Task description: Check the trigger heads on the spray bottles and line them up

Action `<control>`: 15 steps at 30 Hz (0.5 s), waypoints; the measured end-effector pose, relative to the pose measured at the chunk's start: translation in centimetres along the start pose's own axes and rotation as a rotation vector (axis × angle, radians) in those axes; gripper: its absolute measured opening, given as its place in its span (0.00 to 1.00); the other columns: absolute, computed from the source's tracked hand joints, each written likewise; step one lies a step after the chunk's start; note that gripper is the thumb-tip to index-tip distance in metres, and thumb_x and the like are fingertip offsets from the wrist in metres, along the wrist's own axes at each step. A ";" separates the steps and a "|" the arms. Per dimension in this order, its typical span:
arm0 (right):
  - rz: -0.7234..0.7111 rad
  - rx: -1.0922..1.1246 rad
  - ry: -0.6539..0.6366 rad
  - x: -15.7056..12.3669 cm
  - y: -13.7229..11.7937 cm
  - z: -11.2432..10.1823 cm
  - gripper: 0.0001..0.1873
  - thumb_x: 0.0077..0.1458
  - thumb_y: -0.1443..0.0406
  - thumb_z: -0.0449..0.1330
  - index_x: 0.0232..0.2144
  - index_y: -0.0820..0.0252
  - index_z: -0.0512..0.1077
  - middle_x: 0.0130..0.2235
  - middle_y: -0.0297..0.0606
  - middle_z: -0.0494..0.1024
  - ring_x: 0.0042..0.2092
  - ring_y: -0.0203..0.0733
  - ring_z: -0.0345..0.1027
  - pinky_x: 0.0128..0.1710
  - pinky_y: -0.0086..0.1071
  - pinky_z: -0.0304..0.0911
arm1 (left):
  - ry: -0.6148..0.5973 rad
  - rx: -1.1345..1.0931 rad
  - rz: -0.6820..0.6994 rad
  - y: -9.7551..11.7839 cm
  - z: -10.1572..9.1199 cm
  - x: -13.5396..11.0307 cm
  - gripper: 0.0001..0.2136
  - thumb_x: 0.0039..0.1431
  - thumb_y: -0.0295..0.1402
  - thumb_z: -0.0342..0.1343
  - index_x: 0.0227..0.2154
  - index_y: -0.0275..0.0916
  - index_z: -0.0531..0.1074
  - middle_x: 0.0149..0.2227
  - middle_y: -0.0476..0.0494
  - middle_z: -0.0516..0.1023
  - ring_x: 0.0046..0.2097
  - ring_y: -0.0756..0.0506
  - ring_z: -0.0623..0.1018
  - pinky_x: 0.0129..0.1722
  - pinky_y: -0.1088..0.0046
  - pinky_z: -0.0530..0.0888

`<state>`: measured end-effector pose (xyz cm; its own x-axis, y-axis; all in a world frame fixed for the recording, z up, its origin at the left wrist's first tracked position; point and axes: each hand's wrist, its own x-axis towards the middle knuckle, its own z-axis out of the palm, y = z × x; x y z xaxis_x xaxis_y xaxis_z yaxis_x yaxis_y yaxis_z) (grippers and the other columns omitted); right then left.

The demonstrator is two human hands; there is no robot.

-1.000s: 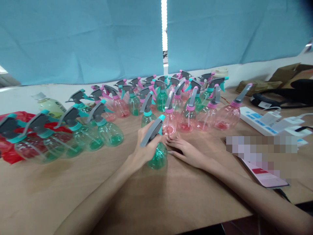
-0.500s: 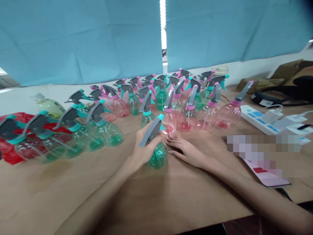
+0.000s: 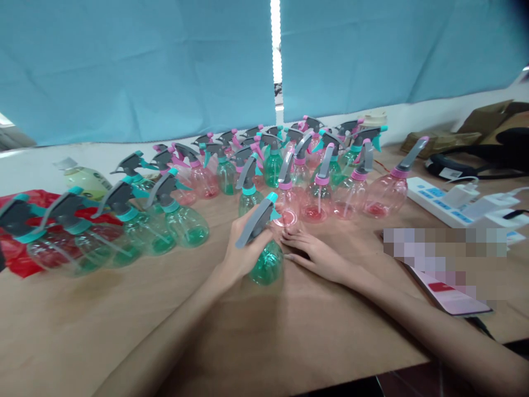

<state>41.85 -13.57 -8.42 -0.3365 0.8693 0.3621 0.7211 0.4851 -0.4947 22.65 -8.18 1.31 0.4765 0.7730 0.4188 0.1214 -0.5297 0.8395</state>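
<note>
My left hand [image 3: 243, 251] is wrapped round the neck of a green spray bottle [image 3: 266, 264] with a grey and turquoise trigger head. The bottle stands upright on the brown table [image 3: 330, 336]. Just right of it, my right hand [image 3: 316, 253] lies on the tabletop with fingers stretched out and nothing in them. Right behind the hands stand a pink spray bottle [image 3: 285, 207] and another green spray bottle [image 3: 249, 198]. Several green spray bottles [image 3: 188, 223] form a row at the left; more pink and green ones are crowded at the back.
At the right lie a phone [image 3: 446, 281], partly blurred out, and a white power strip [image 3: 438, 201] with plugs and cables. Black headphones [image 3: 463, 165] and cardboard [image 3: 438, 140] are farther back. A red plastic bag [image 3: 16, 264] and a yellowish bottle [image 3: 85, 179] are at the left.
</note>
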 end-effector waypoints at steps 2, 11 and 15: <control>-0.002 0.008 0.009 0.0 0.0 0.0 0.23 0.64 0.58 0.53 0.59 0.55 0.65 0.60 0.43 0.68 0.62 0.49 0.58 0.63 0.51 0.53 | -0.001 0.001 0.008 0.1 0.0 0.0 0.02 0.49 0.28 0.53 0.28 0.39 0.68 0.24 0.52 0.68 0.25 0.51 0.65 0.25 0.73 0.61; -0.005 0.005 0.028 -0.1 0.0 0.1 0.23 0.64 0.57 0.52 0.58 0.55 0.65 0.60 0.43 0.68 0.62 0.49 0.58 0.62 0.52 0.54 | -0.027 -0.018 -0.023 -0.4 0.0 0.0 0.05 0.51 0.28 0.53 0.32 0.39 0.69 0.23 0.53 0.65 0.27 0.49 0.68 0.31 0.72 0.67; -0.007 0.006 0.029 0.0 0.1 0.2 0.23 0.64 0.57 0.53 0.59 0.54 0.65 0.60 0.42 0.68 0.63 0.49 0.58 0.62 0.52 0.55 | -0.027 -0.033 -0.013 -0.3 0.1 0.0 0.05 0.51 0.28 0.53 0.32 0.39 0.70 0.23 0.52 0.67 0.27 0.49 0.69 0.32 0.71 0.68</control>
<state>41.82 -13.55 -8.59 -0.3235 0.8629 0.3883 0.7153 0.4917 -0.4966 22.66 -8.03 0.99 0.4982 0.7698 0.3991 0.0992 -0.5078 0.8557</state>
